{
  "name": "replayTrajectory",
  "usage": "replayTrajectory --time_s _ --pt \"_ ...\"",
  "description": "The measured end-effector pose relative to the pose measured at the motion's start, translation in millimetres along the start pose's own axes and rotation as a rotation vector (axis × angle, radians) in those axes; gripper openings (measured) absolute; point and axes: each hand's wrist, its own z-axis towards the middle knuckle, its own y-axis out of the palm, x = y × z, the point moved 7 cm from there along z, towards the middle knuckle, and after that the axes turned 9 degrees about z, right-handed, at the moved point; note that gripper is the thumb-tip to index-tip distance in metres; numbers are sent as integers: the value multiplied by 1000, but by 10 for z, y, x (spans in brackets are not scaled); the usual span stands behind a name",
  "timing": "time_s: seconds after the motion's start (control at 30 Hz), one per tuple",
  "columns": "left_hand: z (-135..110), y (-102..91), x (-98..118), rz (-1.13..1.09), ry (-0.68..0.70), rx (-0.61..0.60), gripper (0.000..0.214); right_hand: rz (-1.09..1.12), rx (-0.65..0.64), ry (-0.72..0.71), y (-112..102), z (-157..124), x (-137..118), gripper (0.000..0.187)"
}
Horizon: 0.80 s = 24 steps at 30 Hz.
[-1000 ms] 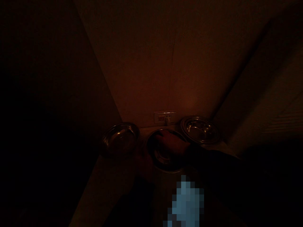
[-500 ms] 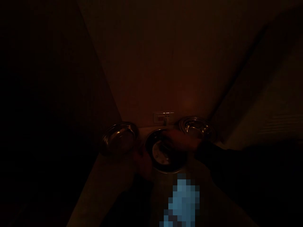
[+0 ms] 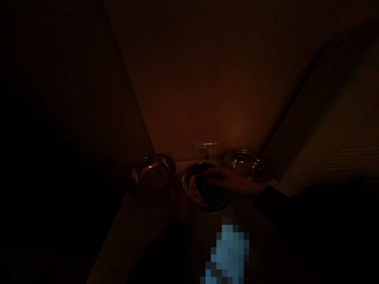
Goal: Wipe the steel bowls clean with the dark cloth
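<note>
The scene is very dark. Three round steel plates stand in a row at the foot of a wall. My right hand (image 3: 235, 183) reaches from the right over the middle plate (image 3: 192, 197). Its fingers lie together and press on a dark patch inside that plate, which I cannot identify. My left hand (image 3: 179, 201) is a dim shape against the plate's near-left rim, its fingers too dark to read. The left plate (image 3: 152, 173) and the right plate (image 3: 248, 163) stand untouched on either side.
A wall socket plate (image 3: 205, 150) sits just behind the middle plate. Walls close in at the left and right and form a narrow corner. A blurred blue patch (image 3: 229, 252) covers the lower middle. The pale surface (image 3: 130, 236) runs toward me at the lower left.
My right hand has slid from the middle plate's far right rim back over its inside. The left hand stays at the near-left rim.
</note>
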Motion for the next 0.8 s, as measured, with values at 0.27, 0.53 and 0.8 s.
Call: replayTrajectory --time_s 0.27,0.53,0.8 --pt "-258 -309 173 44 45 -67 29 93 250 -120 141 -170 -115 35" --pt "-609 -820 22 -64 -64 -256 41 140 101 -145 971 -535 -346 56" --pt "-648 -1383 71 -129 5 -263 30 315 125 -120 917 -493 -483 53"
